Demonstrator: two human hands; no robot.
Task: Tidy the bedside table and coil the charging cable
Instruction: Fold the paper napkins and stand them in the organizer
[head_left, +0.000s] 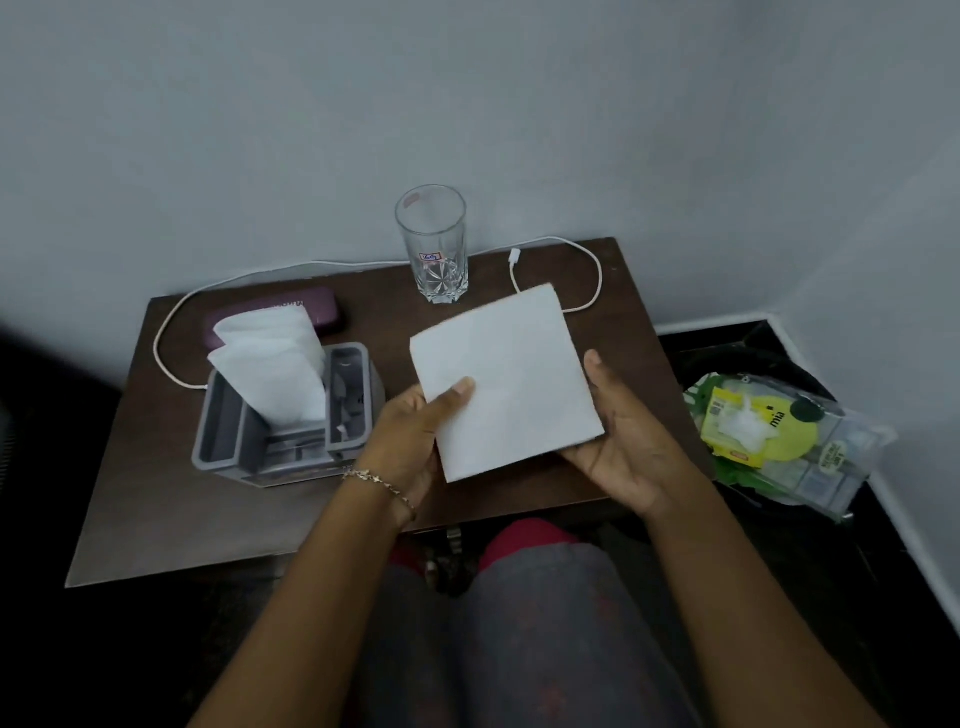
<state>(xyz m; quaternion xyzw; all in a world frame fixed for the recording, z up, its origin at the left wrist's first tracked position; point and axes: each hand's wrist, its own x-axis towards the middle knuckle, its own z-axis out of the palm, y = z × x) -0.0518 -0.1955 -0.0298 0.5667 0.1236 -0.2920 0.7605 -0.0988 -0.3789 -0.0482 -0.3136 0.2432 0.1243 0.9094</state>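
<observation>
Two hands hold a folded white napkin (506, 379) up over the bedside table (156, 493). The left hand (410, 447) pinches the napkin's left edge. Its thumb lies on top of the paper and its other fingers are under it, out of sight. The right hand (623, 447) is palm up under the napkin's bottom right corner. Its thumb sticks up straight, just beside the right edge and not on top. Its fingers are hidden under the paper, so I cannot tell if they are spread.

No finger touches the white charging cable (332, 264). It lies loose on the table, well apart from both hands. It runs along the back edge by the wall, behind the glass (432, 244). On the left it bends round toward the grey box (228, 441). On the right it makes a loop, and the napkin hides a bit of it. Its plug end (514, 255) lies near the glass.

White tissues (270, 364) stick up out of the grey box. Behind the box lies a purple case (322, 306). On the floor to the right sits a plastic bag (779, 441).
</observation>
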